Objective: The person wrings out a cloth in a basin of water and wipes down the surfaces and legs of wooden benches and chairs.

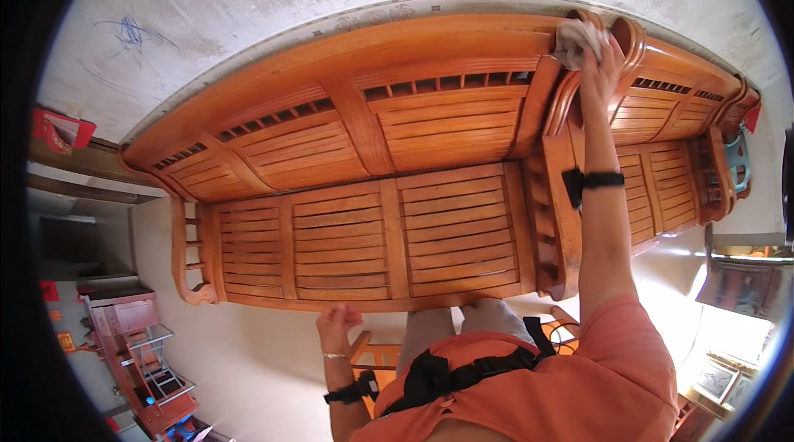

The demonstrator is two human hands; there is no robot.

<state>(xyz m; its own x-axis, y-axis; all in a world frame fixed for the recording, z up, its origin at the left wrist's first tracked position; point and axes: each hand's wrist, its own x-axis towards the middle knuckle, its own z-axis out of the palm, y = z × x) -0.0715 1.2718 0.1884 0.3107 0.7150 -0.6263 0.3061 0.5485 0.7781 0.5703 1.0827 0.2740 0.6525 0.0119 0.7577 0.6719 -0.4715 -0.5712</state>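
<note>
My right hand (602,70) reaches far forward and holds a crumpled light cloth (575,45) against the top rail at the right end of a slatted wooden bench (459,132). The cloth lies where the backrest meets its curved end post, close to the neighbouring bench. My left hand (339,321) hangs low in front of the bench's seat edge, its fingers partly curled, and no object shows in it. Black straps sit on both forearms.
A second wooden bench (664,175) adjoins on the right, with a teal plastic item (738,160) at its far end. A wooden stool (378,352) stands near my legs. The marked wall (248,1) rises behind the backrest. A reddish cabinet (133,312) stands far left.
</note>
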